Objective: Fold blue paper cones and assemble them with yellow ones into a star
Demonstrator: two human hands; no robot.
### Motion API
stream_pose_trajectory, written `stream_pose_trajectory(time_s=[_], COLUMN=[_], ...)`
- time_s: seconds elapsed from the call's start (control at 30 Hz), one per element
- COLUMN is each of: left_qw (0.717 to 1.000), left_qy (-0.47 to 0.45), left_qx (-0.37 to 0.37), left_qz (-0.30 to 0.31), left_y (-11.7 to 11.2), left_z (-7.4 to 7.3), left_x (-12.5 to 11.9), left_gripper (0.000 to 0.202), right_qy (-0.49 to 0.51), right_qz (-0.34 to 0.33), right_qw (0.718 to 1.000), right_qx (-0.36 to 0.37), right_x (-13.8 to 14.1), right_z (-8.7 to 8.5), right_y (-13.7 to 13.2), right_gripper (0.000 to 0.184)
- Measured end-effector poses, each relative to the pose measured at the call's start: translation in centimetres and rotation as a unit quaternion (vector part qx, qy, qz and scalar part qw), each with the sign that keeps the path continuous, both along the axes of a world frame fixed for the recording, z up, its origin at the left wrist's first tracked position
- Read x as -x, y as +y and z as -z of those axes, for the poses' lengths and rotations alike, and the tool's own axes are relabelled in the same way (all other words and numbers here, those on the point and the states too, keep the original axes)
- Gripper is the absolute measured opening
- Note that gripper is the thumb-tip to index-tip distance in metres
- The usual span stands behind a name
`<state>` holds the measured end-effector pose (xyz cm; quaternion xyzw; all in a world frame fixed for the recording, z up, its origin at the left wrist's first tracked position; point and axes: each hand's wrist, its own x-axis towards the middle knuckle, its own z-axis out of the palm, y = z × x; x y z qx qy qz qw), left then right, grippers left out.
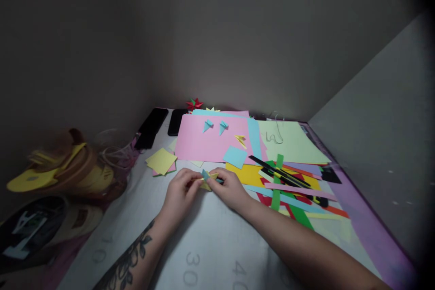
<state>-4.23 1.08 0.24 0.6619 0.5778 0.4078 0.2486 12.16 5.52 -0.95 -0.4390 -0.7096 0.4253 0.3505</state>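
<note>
Two bare hands meet over a pale tabletop [139,217], left hand [180,190] and right hand [233,187] each pinching a small blue-and-yellow paper fold [205,186] between thumb and fingers. The fingertips hide much of it. Light and crisp, it probably creases or crushes easily and could slip apart if its parts are loose; the thick folded edges look the safest hold, the points the weakest. From the fold, a blue square [235,157] lies near at 2 o'clock, yellow squares [162,161] at 10. At 12, a pink sheet [210,149] bears two blue folds [223,127]; a yellow fold [240,141] sits at 1. Strips [277,192] tangle at 3.
</note>
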Motion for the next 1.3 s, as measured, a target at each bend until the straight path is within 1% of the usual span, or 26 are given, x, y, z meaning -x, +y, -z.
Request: stream_pose_trajectory(time_s=[0.1,0.23,0.4,0.47,0.5,0.57,0.63,0.7,0.83,0.93,1.1,1.17,1.23,1.3], left_qw=[0.999,0.996,0.978,0.975,0.977,0.986,0.992,0.994,0.995,0.995,0.997,0.997,0.989,0.97], left_qy=[0.027,0.084,0.199,0.21,0.198,0.147,0.091,0.057,0.035,0.035,0.018,-0.029,-0.114,-0.205], left_qx=[0.015,0.032,0.061,0.069,0.073,0.078,0.081,0.086,0.091,0.085,0.065,0.07,0.092,0.125], left_qz=[-0.015,-0.005,-0.002,0.0,0.002,0.0,-0.016,-0.03,-0.029,-0.03,-0.028,-0.028,-0.03,-0.028], left_y=[0.1,0.0,0.0,0.0,0.0,0.0,-0.1,-0.1,0.0,0.0,-0.1,0.0,0.1,0.2], left_z=[-0.1,-0.3,-0.1,-0.1,-0.1,-0.2,-0.3,-0.3,-0.3,-0.4,-0.7,-0.5,-0.2,0.1], left_x=[0.0,0.0,0.0,-0.1,0.0,0.0,0.1,0.2,0.1,0.0,0.0,-0.3,-0.6,-1.0], left_gripper=[0.013,0.017,0.025,0.026,0.026,0.024,0.023,0.025,0.03,0.029,0.026,0.02,0.011,0.021], right_qy=[0.006,0.0,-0.015,-0.016,-0.014,0.001,0.027,0.048,0.049,0.053,0.062,0.074,0.094,0.11], right_qz=[-0.013,-0.019,-0.032,-0.034,-0.032,-0.018,0.0,0.005,-0.013,-0.016,0.001,0.016,0.023,0.017], right_qw=[1.0,1.0,0.999,0.999,0.999,0.998,0.995,0.992,0.991,0.99,0.989,0.987,0.984,0.982], right_qx=[0.015,0.015,-0.004,0.007,0.019,0.055,0.094,0.116,0.12,0.129,0.136,0.139,0.147,0.154], right_x=[0.0,0.0,0.1,0.1,0.1,0.1,0.1,0.0,-0.2,-0.1,0.1,0.2,0.2,0.2], right_z=[-0.1,-0.4,-0.6,-0.6,-0.6,-0.7,-0.8,-0.9,-1.0,-1.2,-1.3,-1.2,-1.1,-1.0], right_y=[0.0,-0.2,-0.3,-0.3,-0.3,-0.3,-0.2,-0.1,0.0,0.1,0.0,0.1,0.0,0.0], right_gripper=[0.012,0.011,0.011,0.013,0.013,0.015,0.016,0.017,0.016,0.016,0.014,0.014,0.013,0.013])
